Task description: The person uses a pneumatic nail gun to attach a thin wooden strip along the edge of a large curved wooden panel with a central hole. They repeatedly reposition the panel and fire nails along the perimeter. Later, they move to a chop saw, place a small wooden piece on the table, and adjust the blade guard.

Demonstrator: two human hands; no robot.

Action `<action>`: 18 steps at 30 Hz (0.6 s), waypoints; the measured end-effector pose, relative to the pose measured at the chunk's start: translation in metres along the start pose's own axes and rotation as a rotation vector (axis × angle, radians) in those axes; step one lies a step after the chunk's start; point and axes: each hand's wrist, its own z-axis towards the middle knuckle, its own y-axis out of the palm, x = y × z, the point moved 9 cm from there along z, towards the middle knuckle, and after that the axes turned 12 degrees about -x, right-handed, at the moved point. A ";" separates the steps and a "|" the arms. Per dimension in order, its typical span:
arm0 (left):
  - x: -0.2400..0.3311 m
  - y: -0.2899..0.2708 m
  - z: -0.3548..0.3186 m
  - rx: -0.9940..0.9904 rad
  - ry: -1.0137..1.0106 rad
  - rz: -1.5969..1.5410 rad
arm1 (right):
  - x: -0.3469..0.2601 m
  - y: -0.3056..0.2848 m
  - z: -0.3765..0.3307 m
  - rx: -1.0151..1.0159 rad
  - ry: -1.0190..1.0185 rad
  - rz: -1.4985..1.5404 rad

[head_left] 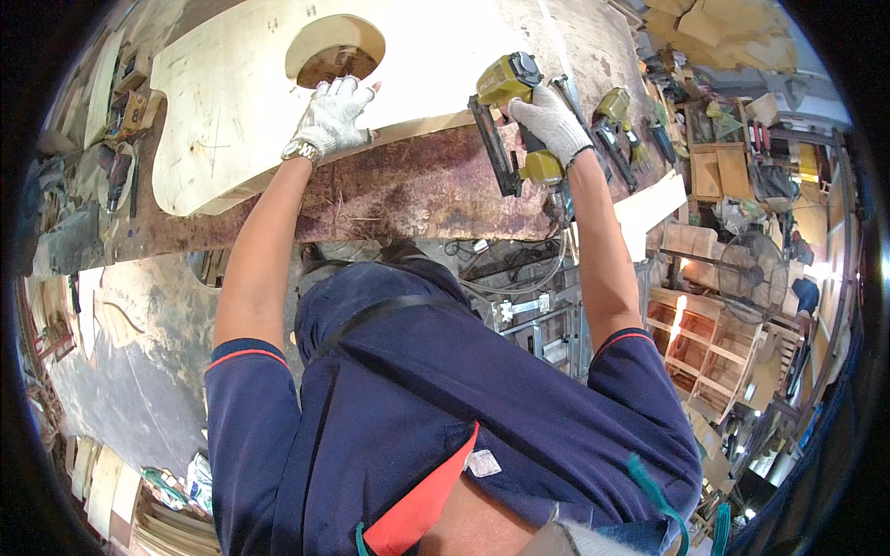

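Note:
A pale wooden panel (218,97) with curved corners and an oval hole lies across the workbench (408,195). My left hand (336,119), in a white knit glove with a watch at the wrist, rests on the panel at the hole's near rim, fingers stretched out toward it. In a matching glove, my right hand (554,128) is wrapped round the handle of a yellow and black nail gun (505,83). The nail gun is at the panel's right end, its black magazine pointing down toward me. Whether its nose touches the wood I cannot tell.
Another yellow and black nail gun (612,113) lies on the bench, right of my right hand. Past it are a white board (654,208), a fan (749,269) and a wooden compartment frame (705,357). Hoses (538,283) run below the bench edge. Tools clutter the far left.

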 end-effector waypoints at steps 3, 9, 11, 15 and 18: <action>0.000 0.000 0.001 -0.024 -0.008 -0.012 | 0.000 0.002 -0.003 -0.001 0.015 0.024; 0.001 -0.003 -0.002 -0.008 -0.016 -0.007 | 0.004 0.002 0.003 0.022 0.008 -0.018; 0.002 -0.004 -0.001 -0.018 -0.020 -0.005 | 0.002 0.000 0.008 0.038 -0.066 -0.091; 0.004 -0.008 -0.001 -0.069 -0.021 -0.029 | 0.003 -0.002 0.009 0.065 -0.016 -0.127; 0.002 -0.006 -0.001 -0.087 -0.026 -0.041 | -0.008 0.003 0.009 0.032 -0.021 -0.197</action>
